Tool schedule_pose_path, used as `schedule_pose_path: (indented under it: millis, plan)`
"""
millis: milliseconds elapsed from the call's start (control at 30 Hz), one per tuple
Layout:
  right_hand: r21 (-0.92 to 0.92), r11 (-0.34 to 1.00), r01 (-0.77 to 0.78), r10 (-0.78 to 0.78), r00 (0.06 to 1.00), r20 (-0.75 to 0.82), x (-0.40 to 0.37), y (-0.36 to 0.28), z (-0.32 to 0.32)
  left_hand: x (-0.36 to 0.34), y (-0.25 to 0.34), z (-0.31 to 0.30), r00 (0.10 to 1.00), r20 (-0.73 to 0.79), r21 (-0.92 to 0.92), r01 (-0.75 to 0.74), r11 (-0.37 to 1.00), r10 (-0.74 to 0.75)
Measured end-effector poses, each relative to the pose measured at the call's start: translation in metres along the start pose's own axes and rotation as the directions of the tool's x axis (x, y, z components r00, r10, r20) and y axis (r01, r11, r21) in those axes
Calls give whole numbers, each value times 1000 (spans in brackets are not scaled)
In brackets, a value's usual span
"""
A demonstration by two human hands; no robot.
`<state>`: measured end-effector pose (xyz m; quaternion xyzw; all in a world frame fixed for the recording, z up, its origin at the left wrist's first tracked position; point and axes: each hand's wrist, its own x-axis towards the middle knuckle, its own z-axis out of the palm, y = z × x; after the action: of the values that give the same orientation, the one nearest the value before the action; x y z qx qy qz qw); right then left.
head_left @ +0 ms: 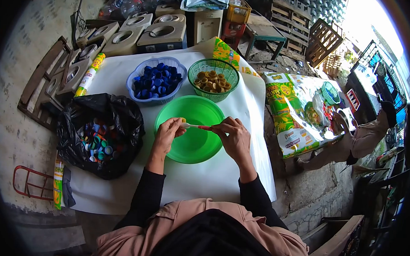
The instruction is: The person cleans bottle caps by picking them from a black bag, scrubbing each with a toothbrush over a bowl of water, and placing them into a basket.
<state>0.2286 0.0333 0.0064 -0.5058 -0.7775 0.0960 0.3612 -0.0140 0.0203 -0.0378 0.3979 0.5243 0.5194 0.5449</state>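
Note:
Over the green basin (189, 157), my right hand (234, 136) is closed on a slim tool (200, 127) with a red grip and a pale, blade-like end. The tool points left, its pale end reaching the fingers of my left hand (167, 135). There, my left hand pinches a small yellow bottle cap (183, 120), partly hidden by the fingers. Just beyond the basin stand a lilac basket (130, 88) of blue bottle caps (157, 81) and a green basket (236, 79) of tan-yellow caps (212, 81).
Left of the basin, a black plastic bag (124, 120) holds mixed coloured caps (98, 142). White sheeting (189, 184) covers the table. At right, a person's arm (367, 136) reaches over another covered table (288, 126). Speaker-like boxes (163, 34) stand behind.

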Motion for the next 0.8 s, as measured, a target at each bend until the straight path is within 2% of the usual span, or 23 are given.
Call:
schedule_pose_path:
  millis: [67, 167, 267, 367, 400, 467, 600, 633, 733, 800]
  plan:
    - [-13, 1000, -2, 1, 999, -40, 0, -2, 1, -1, 4, 1, 1000, 16, -18, 24, 1000, -24]
    - [30, 1000, -4, 4, 1000, 12, 0, 3, -2, 2, -5, 1, 995, -83, 51, -47, 998, 51]
    - [-93, 995, -28, 26, 999, -24, 1, 6, 1, 10, -26, -5, 948, -108, 203, -274, 940, 299]
    - [-196, 977, 83, -90, 996, -28, -2, 4, 14, 1, -14, 4, 918, -120, 387, -307, 869, 378]
    - [-206, 974, 91, -84, 996, 39, -4, 2, 17, 1, -14, 5, 915, -125, 416, -303, 858, 384]
    - [-174, 985, 14, 0, 997, 78, -4, 0, 14, 2, -16, 3, 908, -130, 463, -299, 834, 398]
    - [-21, 993, -119, 119, 993, -28, 1, 7, 4, 2, -18, 0, 916, -114, 465, -292, 836, 384]
    - [40, 995, -92, 93, 995, -36, 1, 9, 4, -1, -14, 3, 922, -115, 463, -279, 841, 369]
    - [54, 998, -27, 24, 998, 57, -2, 8, 9, -5, -7, 9, 934, -110, 458, -257, 851, 341]
    - [15, 999, -49, 49, 999, 3, -3, 7, 10, -2, -14, 4, 935, -91, 458, -265, 848, 342]
